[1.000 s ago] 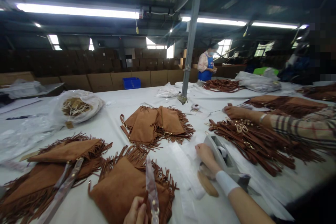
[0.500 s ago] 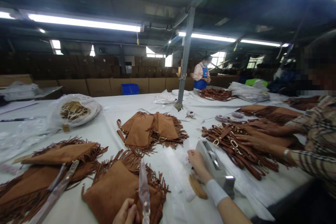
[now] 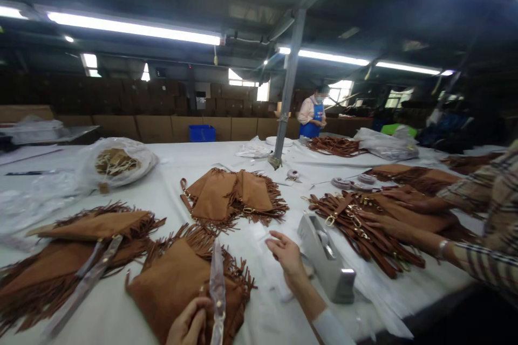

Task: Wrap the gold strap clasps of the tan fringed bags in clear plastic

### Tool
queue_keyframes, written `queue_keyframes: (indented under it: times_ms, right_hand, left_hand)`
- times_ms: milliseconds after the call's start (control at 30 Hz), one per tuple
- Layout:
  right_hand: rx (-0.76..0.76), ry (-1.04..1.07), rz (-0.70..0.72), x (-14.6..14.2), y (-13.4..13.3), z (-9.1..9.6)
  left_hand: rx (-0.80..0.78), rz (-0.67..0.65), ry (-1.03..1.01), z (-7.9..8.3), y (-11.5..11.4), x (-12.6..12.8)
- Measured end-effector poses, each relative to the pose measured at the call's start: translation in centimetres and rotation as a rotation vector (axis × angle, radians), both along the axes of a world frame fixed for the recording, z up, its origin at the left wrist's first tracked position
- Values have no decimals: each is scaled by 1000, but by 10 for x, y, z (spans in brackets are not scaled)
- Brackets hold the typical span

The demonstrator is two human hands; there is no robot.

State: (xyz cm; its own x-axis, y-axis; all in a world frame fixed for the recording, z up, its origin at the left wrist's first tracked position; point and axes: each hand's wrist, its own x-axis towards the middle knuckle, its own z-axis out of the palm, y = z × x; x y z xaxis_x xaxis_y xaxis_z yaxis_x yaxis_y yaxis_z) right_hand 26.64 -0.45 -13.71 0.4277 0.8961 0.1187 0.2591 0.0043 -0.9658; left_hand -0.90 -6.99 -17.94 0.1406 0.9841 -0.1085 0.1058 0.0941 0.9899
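Observation:
A brown fringed suede bag (image 3: 170, 275) lies in front of me at the lower middle. On it runs a strap (image 3: 217, 275) wrapped in clear plastic, with metal fittings near its lower end. My left hand (image 3: 189, 323) is closed at that strap, thumb against finger, over the bag. To the right, my right hand (image 3: 288, 259) hovers over the white table between the bag and a grey tape dispenser (image 3: 329, 264). Its thumb and index finger are bent close together; anything between the fingertips is too faint to make out.
More fringed bags lie at left (image 3: 97, 226) and centre (image 3: 230, 194). A plastic sack (image 3: 117, 164) stands behind. At right, a co-worker's hands (image 3: 388, 223) rest by a pile of brown straps (image 3: 364, 232). A metal post (image 3: 288, 91) rises from the table.
My right hand has moved left, away from the tape dispenser. My left hand stays at the strap, slightly shifted left. The co-worker's hands remain by the strap pile.

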Motion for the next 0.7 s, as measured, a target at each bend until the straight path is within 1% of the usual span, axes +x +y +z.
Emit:
queue_keyframes:
  times_ms: [67, 133, 200, 267, 333, 367, 433, 500, 600, 700]
  right_hand:
    - [-48, 273, 193, -41, -20, -9]
    - [-114, 494, 332, -78, -43, -19]
    - [-169, 586, 411, -105, -64, -25]
    - [-198, 590, 455, -119, -79, -27]
    - [-210, 515, 497, -123, -88, -24]
    - [-212, 456, 537, -122, -90, -20]
    - [-204, 329, 631, -116, -92, -10]
    - [-188, 237, 685, -111, -91, 1]
    - [-222, 204, 733, -110, -86, 10]
    - [-301, 182, 811, -116, -80, 9]
  left_hand:
    - [5, -30, -24, 8, -1, -2]
    - [11, -42, -66, 15, 0, -4]
    - [8, -42, -82, 18, 3, -5]
    - [18, -11, -83, 18, 3, -7]
    - [51, 14, -95, 17, 2, -7]
    - [70, 6, -104, 16, 1, -7]
    - [90, -45, -114, 15, 0, -7]
    - [92, -104, -111, 14, 0, -8]
    - [102, -161, -101, 12, 1, -8]
    - [122, -179, -89, 12, 1, -11]
